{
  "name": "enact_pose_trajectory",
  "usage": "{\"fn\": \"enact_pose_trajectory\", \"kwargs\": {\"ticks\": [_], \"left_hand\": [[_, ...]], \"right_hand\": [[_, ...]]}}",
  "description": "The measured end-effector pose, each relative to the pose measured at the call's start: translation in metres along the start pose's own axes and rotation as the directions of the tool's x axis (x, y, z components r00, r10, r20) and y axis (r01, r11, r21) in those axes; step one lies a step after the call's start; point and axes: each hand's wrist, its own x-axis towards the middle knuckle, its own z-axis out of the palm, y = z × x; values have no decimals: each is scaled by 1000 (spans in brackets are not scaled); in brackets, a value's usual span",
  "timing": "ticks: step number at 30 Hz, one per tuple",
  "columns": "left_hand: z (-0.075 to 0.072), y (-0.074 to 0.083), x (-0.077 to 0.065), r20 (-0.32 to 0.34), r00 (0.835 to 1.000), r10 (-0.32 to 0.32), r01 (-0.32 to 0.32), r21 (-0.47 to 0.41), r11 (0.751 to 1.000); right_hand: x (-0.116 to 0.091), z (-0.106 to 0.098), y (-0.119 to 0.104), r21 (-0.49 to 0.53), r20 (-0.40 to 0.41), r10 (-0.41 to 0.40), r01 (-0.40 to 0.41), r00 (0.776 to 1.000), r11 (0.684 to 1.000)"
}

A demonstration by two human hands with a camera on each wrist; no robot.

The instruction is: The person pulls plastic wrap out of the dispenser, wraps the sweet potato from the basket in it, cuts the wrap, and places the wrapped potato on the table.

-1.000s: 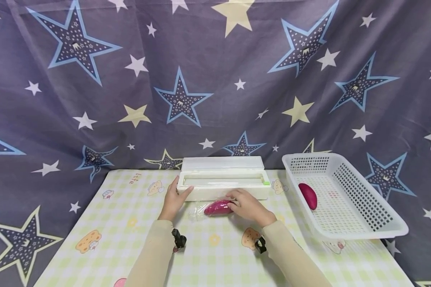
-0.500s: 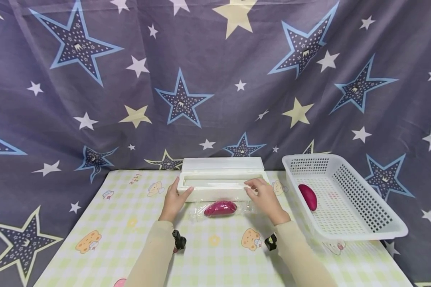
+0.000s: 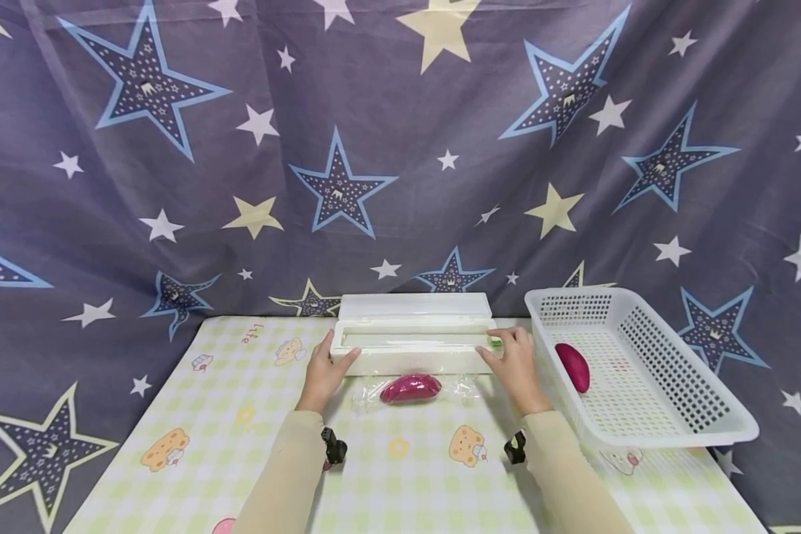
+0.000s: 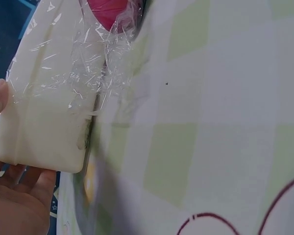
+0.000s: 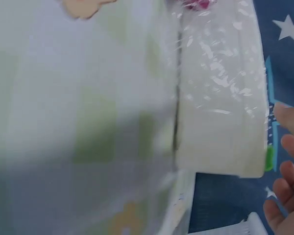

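A white cling film dispenser (image 3: 387, 361) stands at the back of the table with its lid (image 3: 414, 305) tipped back. My left hand (image 3: 322, 374) holds its left end, thumb on the front top edge and fingers round the end. At the right end, my right hand (image 3: 515, 368) hovers by the small green slide cutter (image 5: 269, 158), fingers loosely bent and apart. In front of the dispenser lies a magenta sweet-potato-shaped piece (image 3: 410, 388) covered by clear film (image 4: 95, 73), which spreads sideways and up over the dispenser's front.
A white plastic basket (image 3: 641, 437) stands on the right, with a second magenta piece (image 3: 572, 367) inside near its left wall. A checked cloth (image 3: 400, 482) covers the table. The star-printed curtain (image 3: 387, 96) hangs right behind.
My right hand has left the magenta piece and moved right along the dispenser's front edge to its right end. The left hand has kept its place.
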Motion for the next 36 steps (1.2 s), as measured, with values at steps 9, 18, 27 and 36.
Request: {"fn": "enact_pose_trajectory", "kwargs": {"ticks": [9, 18, 27, 36], "left_hand": [[-1, 0, 1, 4, 1000, 11, -11, 2, 1000], [-1, 1, 1, 8, 1000, 9, -9, 1, 1000], [-2, 0, -2, 8, 1000, 25, -25, 0, 1000], [-3, -1, -2, 3, 1000, 17, -17, 0, 1000]], "right_hand": [[-2, -1, 8, -10, 86, 107, -106, 991, 994], [-1, -2, 10, -8, 85, 65, -65, 994, 998], [0, 1, 18, 1, 9, -128, 128, 992, 992], [6, 0, 22, 13, 41, -267, 266, 963, 964]]}}
